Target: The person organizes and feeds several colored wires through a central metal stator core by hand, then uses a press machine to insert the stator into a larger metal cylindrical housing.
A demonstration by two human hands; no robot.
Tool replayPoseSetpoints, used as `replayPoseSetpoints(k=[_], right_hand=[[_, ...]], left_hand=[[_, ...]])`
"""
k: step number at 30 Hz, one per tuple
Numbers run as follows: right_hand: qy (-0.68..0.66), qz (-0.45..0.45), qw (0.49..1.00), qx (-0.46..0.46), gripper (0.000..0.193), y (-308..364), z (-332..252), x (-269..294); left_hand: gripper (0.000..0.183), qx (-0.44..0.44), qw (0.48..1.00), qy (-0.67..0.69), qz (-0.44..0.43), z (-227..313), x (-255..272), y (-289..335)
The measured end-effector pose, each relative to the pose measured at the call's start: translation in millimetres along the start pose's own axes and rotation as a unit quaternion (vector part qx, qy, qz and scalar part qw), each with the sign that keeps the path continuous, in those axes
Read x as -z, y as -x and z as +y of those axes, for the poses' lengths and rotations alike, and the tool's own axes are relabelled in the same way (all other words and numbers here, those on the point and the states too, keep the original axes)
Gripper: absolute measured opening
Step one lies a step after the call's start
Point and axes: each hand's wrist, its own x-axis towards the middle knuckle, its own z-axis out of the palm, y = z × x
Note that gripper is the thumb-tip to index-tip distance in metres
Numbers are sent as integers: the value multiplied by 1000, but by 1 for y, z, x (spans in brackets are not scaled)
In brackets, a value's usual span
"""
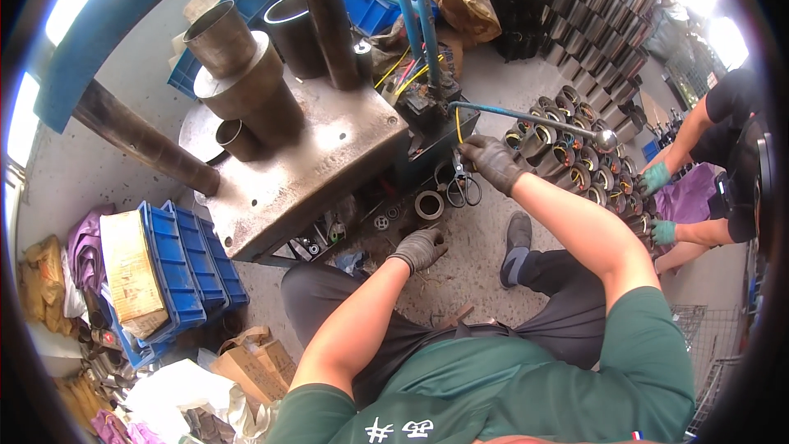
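My right hand (pixel 493 163), in a dark grey glove, is raised beside the press table with its fingers closed. A yellow strip (pixel 459 126) runs down to the fingertips from a blue lever (pixel 526 114) with a metal ball end. Scissors (pixel 464 190) hang handles down just below those fingers; whether I grip them or the strip is unclear. Low in front of the table is my left hand (pixel 421 249), in a lighter grey glove, fingers curled together and their undersides hidden. A metal ring (pixel 429 205) lies beyond it.
Stepped metal cylinders (pixel 246 74) stand on the steel press table (pixel 308 173). Blue crates (pixel 177 255) are stacked at left. Many short tubes with wires inside (pixel 579 160) cover the floor at right, where another person's green-gloved hands (pixel 655 178) reach in. Stacked metal tubes (pixel 596 20) rise behind.
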Motion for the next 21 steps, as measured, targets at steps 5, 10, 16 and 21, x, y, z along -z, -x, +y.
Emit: replayPoseSetpoints(k=[5, 10, 16, 21], right_hand=[[-17, 16, 1000, -20, 25, -23, 1, -42], [-18, -23, 998, -59, 28, 18, -3, -85], [58, 46, 997, 37, 27, -31, 22, -60], [159, 63, 985, 31, 29, -61, 34, -46]], left_hand=[[39, 28, 999, 40, 18, -5, 11, 15], [42, 35, 998, 43, 11, -24, 21, 39], [43, 66, 995, 68, 11, -22, 34, 47], [43, 50, 998, 42, 13, -26, 24, 39]])
